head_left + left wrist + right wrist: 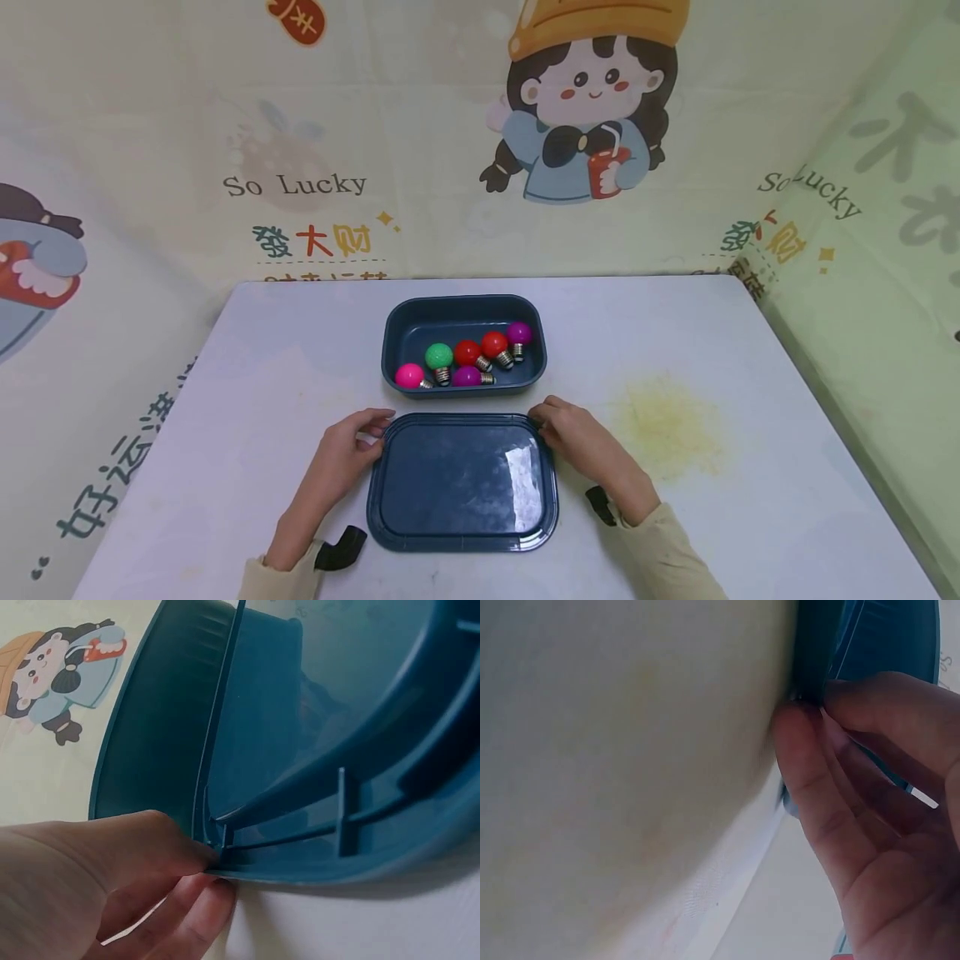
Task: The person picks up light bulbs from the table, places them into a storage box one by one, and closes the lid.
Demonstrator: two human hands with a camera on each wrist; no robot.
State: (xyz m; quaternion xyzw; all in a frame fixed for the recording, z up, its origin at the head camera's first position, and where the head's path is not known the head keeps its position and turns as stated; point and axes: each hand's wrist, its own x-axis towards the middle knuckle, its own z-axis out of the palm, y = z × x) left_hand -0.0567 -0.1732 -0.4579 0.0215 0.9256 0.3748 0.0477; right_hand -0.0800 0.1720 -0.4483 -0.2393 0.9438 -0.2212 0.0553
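Note:
A dark blue rectangular lid [461, 483] lies in front of me on the near side of the table. My left hand [341, 454] pinches its far left corner, thumb on one side of the rim and fingers on the other in the left wrist view. At the far right corner, my right hand [585, 442] grips the edge between thumb and fingertips [799, 735]. Raised ribs show along the lid's rim [341, 817] in the left wrist view. Just beyond the lid stands a dark blue box [465, 310] holding several colored light bulbs.
Inside the box are a pink bulb [409, 376], a green bulb [438, 357], two red bulbs [467, 352] and two purple bulbs [518, 333]. A yellow stain [667, 425] marks the white table [300, 333] at right. Printed cloth [435, 167] hangs behind the table.

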